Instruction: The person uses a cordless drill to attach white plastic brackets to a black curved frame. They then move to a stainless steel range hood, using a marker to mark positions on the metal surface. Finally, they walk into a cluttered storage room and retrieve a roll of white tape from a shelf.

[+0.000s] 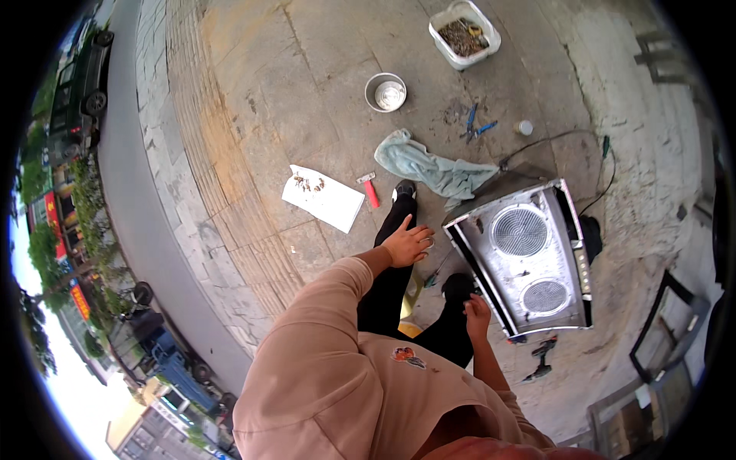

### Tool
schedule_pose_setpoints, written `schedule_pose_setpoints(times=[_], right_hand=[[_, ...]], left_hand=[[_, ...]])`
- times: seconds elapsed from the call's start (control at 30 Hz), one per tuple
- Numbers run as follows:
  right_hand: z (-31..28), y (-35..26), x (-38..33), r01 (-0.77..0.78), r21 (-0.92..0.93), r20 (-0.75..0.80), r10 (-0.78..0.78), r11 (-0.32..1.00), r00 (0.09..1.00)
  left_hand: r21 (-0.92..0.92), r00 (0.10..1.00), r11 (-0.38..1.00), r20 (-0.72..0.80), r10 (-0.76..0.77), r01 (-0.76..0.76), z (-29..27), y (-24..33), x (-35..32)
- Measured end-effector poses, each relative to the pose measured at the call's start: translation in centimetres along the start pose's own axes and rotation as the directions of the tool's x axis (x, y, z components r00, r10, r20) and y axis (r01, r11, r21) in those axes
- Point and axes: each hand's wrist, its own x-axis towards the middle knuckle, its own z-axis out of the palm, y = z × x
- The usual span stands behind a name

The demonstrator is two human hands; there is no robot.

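I stand on stone paving in black trousers and black shoes. My left hand (406, 244) is held out in front of me, fingers spread, with nothing clearly in it. My right hand (477, 314) hangs lower with its fingers curled, close to the near left edge of a silver range hood (537, 261). The hood lies on the ground with its underside and two round fan grilles facing up. What the right hand's fingers hold, if anything, is hidden. A small green-handled tool (431, 277) lies between my feet.
On the paving ahead lie a teal cloth (429, 169), a white sheet with small parts (322, 198), a red-handled tool (370, 189), blue pliers (475, 126), a metal bowl (386, 92) and a white tub of scrap (464, 34). A black power tool (540, 356) lies by the hood. A road runs along the left.
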Motion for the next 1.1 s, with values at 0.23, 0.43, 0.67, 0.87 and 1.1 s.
schedule_pose_setpoints(times=[0.23, 0.43, 0.67, 0.87, 1.1], right_hand=[[-6.2, -15.0, -9.8, -0.072, -0.069, -0.245, 0.053, 0.995, 0.968], [-2.0, -28.7, -6.6, -0.203, -0.207, -0.242, 0.152, 0.957, 0.958], [2.7, -39.0, 0.4, -0.092, -0.290, -0.128, 0.057, 0.953, 0.990], [5.2, -50.1, 10.0, -0.126, -0.349, -0.051, 0.115, 0.929, 0.992], [9.8, -66.4, 34.0, -0.306, -0.254, -0.077, 0.297, 0.917, 0.952]], left_hand=[[-0.269, 0.742, 0.794, -0.286, -0.606, 0.545, -11.7, -3.1, -9.9], [-0.160, 0.164, 0.167, -0.031, -0.986, 0.973, -17.6, -7.3, -35.5], [-0.239, -0.321, -0.391, 0.285, -0.903, 0.889, -19.0, -3.3, -46.0], [-0.580, -0.166, -0.164, 0.050, -0.985, 0.798, -29.6, -12.8, -33.5], [-0.782, -0.101, -0.005, -0.075, -0.992, 0.624, -46.7, -30.7, -14.3]])
